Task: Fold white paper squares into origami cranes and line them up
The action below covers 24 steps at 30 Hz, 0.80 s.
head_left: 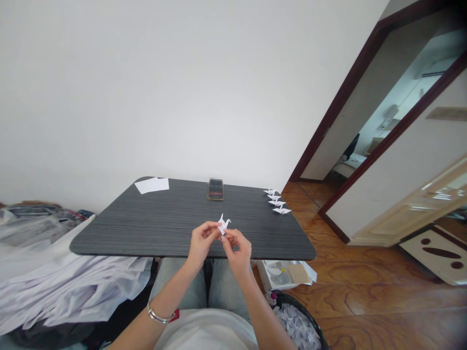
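Observation:
A small white paper crane is pinched between my two hands, above the near part of the dark table. My left hand grips its left side between thumb and fingers. With thumb and fingertips closed, my right hand holds its lower right part. Two pointed ends of the crane stick up above my fingertips; its lower part is partly hidden by them. Several finished-looking paper cranes stand in a row along the table's right edge.
White paper sheets lie at the table's far left corner. A small dark framed stand sits at the back. Below the right side are a white box and a bin of paper scraps. White cloth is heaped at left.

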Each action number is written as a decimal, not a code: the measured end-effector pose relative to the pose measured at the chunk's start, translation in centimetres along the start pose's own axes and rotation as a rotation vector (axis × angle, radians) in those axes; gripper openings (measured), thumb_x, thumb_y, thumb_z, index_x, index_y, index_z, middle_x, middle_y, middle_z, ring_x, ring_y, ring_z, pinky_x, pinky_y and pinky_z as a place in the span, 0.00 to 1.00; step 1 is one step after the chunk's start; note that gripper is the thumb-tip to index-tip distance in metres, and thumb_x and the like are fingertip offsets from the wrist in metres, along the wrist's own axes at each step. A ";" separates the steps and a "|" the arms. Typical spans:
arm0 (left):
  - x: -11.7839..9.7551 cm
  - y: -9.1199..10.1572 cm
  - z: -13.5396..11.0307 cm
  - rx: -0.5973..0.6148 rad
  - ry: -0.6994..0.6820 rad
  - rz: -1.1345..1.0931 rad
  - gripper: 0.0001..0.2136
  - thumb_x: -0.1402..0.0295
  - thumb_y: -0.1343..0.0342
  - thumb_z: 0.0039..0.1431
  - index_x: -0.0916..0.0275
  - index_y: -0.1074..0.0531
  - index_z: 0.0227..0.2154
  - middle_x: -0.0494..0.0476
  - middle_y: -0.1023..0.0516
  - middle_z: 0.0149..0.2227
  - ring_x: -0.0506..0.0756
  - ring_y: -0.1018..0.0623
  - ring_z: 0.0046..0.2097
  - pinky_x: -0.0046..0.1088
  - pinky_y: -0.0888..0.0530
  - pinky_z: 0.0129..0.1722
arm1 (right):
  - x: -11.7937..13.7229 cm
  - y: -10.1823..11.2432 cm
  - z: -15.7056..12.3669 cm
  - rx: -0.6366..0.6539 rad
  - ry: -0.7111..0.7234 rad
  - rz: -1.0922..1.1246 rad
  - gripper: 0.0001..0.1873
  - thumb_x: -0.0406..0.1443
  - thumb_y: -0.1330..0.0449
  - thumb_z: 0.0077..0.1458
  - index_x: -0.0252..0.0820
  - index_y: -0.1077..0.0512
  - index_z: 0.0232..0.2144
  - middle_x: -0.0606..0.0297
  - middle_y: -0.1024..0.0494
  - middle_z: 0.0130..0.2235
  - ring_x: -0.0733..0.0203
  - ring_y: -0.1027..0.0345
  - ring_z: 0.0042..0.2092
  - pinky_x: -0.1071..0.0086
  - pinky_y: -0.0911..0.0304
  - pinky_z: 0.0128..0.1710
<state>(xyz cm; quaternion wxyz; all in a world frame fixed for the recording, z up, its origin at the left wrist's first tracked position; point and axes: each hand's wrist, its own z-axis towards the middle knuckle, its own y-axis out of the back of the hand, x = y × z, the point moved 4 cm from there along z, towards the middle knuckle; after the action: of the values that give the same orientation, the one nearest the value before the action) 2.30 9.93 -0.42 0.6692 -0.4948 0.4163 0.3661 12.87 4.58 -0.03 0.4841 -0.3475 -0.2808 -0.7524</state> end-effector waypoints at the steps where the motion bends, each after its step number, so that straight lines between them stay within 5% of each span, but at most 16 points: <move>1: 0.0 0.0 0.0 0.002 -0.008 0.010 0.07 0.69 0.39 0.42 0.66 0.26 0.27 0.52 0.24 0.26 0.49 0.27 0.28 0.23 0.31 0.29 | 0.2 -0.1 0.1 0.006 0.021 -0.023 0.07 0.30 0.45 0.50 0.43 0.29 0.33 0.67 0.29 0.26 0.65 0.37 0.25 0.72 0.43 0.23; 10: 0.1 1.0 0.0 -0.058 -0.022 0.012 0.10 0.63 0.44 0.48 0.65 0.32 0.30 0.56 0.25 0.31 0.51 0.26 0.31 0.23 0.30 0.26 | -0.9 0.5 0.3 -0.036 0.007 -0.023 0.07 0.29 0.47 0.51 0.41 0.30 0.30 0.66 0.28 0.28 0.64 0.33 0.27 0.72 0.40 0.24; 18: 0.3 1.6 1.1 0.017 0.154 -0.035 0.15 0.56 0.47 0.50 0.66 0.34 0.24 0.48 0.33 0.17 0.45 0.35 0.19 0.18 0.39 0.16 | -1.2 0.8 0.2 0.065 0.025 0.055 0.06 0.28 0.46 0.49 0.41 0.31 0.27 0.65 0.27 0.27 0.62 0.32 0.30 0.72 0.41 0.26; 24: -0.8 1.3 0.9 0.035 0.085 0.091 0.13 0.62 0.41 0.44 0.65 0.36 0.18 0.46 0.34 0.15 0.44 0.37 0.18 0.18 0.40 0.17 | -1.8 0.6 0.1 0.059 -0.146 0.227 0.09 0.35 0.48 0.52 0.42 0.32 0.37 0.62 0.28 0.33 0.61 0.31 0.31 0.73 0.42 0.22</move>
<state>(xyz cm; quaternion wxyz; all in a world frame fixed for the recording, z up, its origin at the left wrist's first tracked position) 0.98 11.04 -0.07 0.6421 -0.4785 0.4730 0.3676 13.95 5.40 -1.37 0.5544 -0.4164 -0.2964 -0.6568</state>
